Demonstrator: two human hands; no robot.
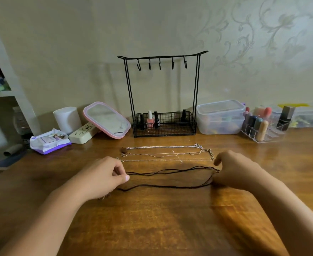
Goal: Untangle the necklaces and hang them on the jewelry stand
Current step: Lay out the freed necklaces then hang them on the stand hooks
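Wooden table [170,218] carries a black cord necklace [170,179] stretched between both hands: left hand [104,177] and right hand [233,169] each pinch an end with curled fingers, likely keeping strands apart. Beyond the fingers lie three chain necklaces [166,153], then the empty jewelry stand [163,93].

A glossy brown wooden tabletop [170,218] fills the near view and meets a pale cream wall [78,43] at the far side. On the right the wall carries a raised scroll pattern [263,34]. At the far left stands a white shelf [2,93] with colourful clutter. Soft light glints off the wood.
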